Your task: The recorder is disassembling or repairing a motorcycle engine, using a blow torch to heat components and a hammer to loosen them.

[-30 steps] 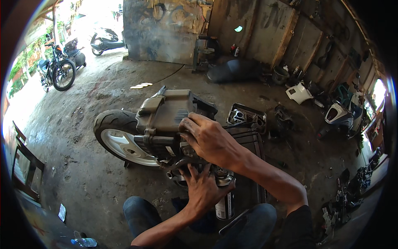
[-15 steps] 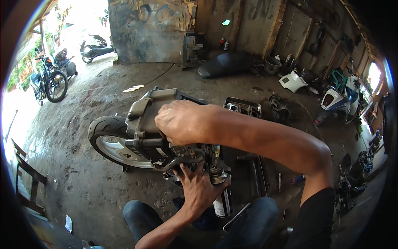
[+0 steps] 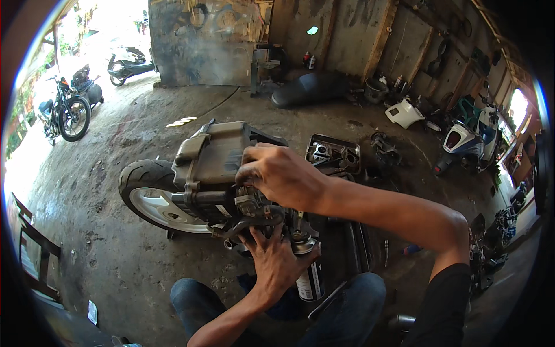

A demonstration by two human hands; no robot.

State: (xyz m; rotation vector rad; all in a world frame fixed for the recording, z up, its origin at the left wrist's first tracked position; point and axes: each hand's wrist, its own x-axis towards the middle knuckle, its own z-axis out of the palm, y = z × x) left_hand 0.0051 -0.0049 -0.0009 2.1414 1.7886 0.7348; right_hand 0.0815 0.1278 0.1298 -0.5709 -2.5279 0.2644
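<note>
A scooter engine unit with a dark air box (image 3: 211, 156) and a rear wheel (image 3: 130, 191) with pale rim sits in front of me. My left hand (image 3: 272, 263) grips the lower engine assembly, fingers spread under a curved black hose (image 3: 254, 222), thumb by a round metal part (image 3: 303, 243). My right hand (image 3: 283, 179) is curled at the air box's near right corner, above a small metal fitting (image 3: 248, 202); what its fingertips hold is hidden. A spray can (image 3: 308, 283) stands just below my left hand, between my knees.
A parts tray (image 3: 358, 150) lies behind the engine, a black seat (image 3: 306, 89) by the wall. Right are a white panel (image 3: 404, 113) and scooter (image 3: 468, 139); left, a parked motorcycle (image 3: 75, 118) and wooden chair (image 3: 32, 248). A small tool (image 3: 386, 251) lies near my right arm.
My right hand has shifted about the air box corner, dipping left and then back rightward, with the forearm now flatter and farther right. My left hand stays on the assembly. The view has shifted slightly.
</note>
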